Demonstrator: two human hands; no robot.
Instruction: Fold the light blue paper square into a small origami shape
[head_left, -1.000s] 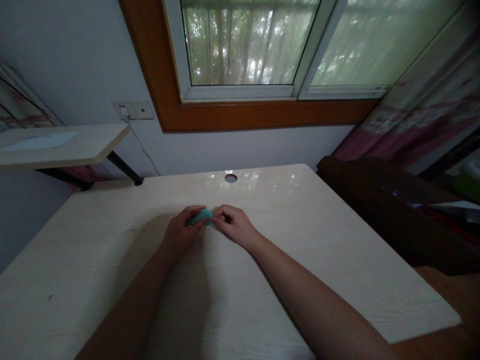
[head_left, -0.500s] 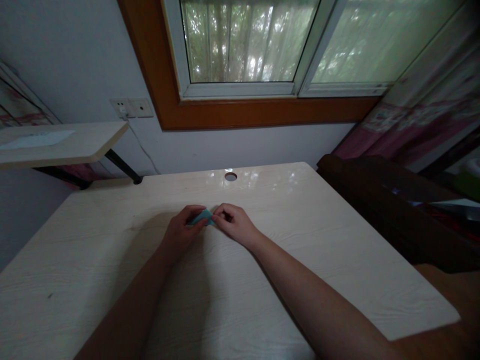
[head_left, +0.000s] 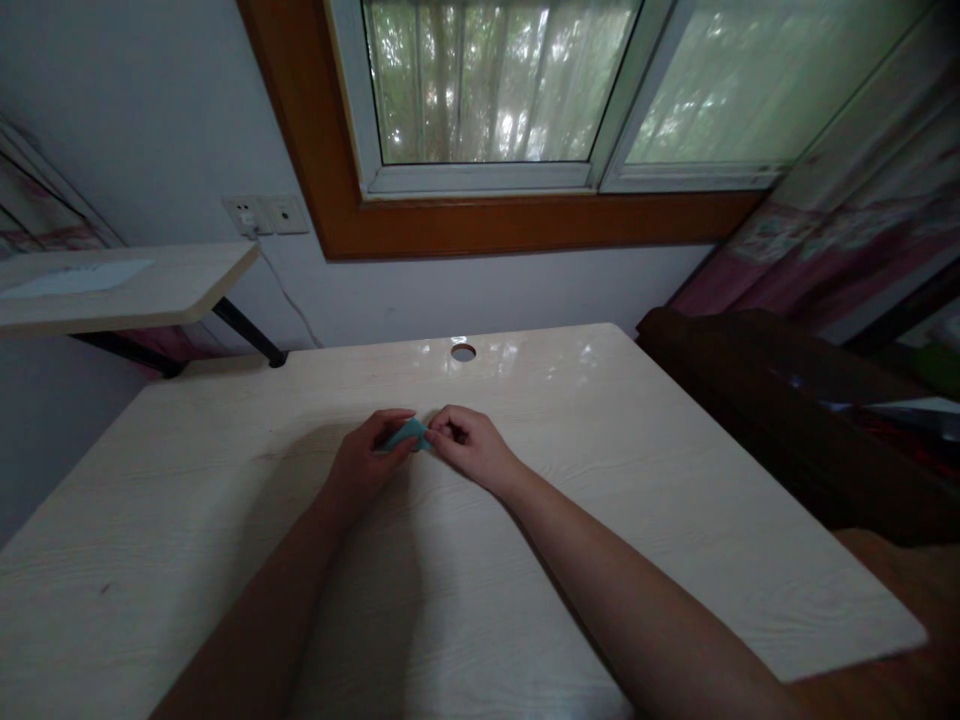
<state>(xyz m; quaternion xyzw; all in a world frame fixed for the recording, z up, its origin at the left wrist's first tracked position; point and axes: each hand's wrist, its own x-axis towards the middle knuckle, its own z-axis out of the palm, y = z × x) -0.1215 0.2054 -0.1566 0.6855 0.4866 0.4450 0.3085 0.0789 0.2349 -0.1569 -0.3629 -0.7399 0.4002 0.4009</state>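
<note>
A small piece of folded teal paper point(head_left: 406, 432) is between my two hands, just above or on the pale wood-grain desk point(head_left: 600, 440). My left hand point(head_left: 369, 448) grips its left part, thumb along the near edge and fingers on the far side. With thumb and forefinger, my right hand point(head_left: 469, 442) pinches the paper's right tip. Parts of the paper are covered by the left fingers, and its exact folded shape is too small to make out.
A raised shelf point(head_left: 127, 300) on black legs stands at the desk's back left, with a paper sheet point(head_left: 75, 278) on it. A round cable hole point(head_left: 463, 352) lies near the back edge. Behind are a wall socket point(head_left: 266, 214) and a window; dark furniture point(head_left: 750, 420) stands at right.
Both hands keep their hold on the teal paper with hardly any movement. The whole view has shifted very slightly.
</note>
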